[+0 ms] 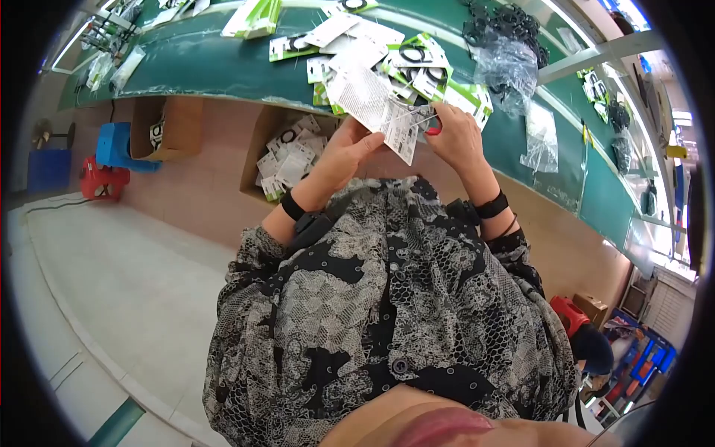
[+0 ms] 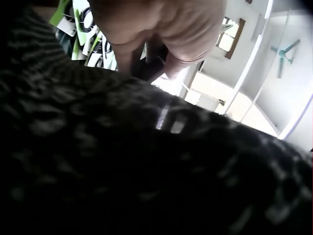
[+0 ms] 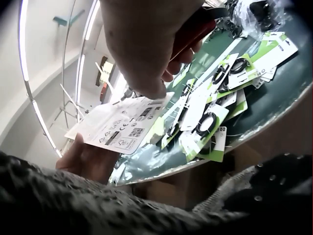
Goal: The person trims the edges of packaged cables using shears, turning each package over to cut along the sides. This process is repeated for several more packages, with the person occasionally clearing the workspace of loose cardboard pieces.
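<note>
A white printed packaging card point(image 1: 365, 97), with codes and symbols on its back, is held over the bench's near edge. My left hand point(image 1: 339, 162) grips its lower left side, thumb on the printed face. My right hand point(image 1: 460, 141) grips a red-handled tool point(image 3: 195, 36), whose metal tip lies at the card's edge in the right wrist view. The tool's exact kind is something I cannot tell. Sleeve cloth point(image 2: 122, 156) hides most of the left wrist view, with part of the left hand point(image 2: 146, 22) above it.
Cards with black coiled cables point(image 1: 417, 56) lie piled on the green bench point(image 1: 201, 67) beyond my hands. A clear plastic bag point(image 1: 506, 78) sits to their right. Below the bench stand a cardboard box point(image 1: 257, 141) of more cards and a red stool point(image 1: 103, 179).
</note>
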`<action>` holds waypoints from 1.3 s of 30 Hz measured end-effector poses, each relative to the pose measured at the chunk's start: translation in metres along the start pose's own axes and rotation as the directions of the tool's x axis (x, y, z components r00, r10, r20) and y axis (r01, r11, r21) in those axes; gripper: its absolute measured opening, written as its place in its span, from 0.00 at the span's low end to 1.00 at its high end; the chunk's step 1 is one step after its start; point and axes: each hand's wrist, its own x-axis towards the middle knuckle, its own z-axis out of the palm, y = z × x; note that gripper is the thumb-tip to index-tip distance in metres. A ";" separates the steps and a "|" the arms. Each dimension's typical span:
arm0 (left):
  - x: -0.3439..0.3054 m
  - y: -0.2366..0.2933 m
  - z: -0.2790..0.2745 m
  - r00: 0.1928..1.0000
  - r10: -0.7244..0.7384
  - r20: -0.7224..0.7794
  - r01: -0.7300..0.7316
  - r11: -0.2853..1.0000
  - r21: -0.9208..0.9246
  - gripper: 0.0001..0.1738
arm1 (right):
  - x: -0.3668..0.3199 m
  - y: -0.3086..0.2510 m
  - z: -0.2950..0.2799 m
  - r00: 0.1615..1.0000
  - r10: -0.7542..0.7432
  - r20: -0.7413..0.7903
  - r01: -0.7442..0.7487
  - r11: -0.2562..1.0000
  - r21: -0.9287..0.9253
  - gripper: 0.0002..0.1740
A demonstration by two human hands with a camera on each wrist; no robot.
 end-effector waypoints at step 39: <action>-0.045 -0.097 -0.079 0.922 -0.328 -0.207 0.266 0.923 -0.280 0.23 | -0.118 0.027 0.106 0.633 0.081 0.770 -0.349 0.917 0.191 0.13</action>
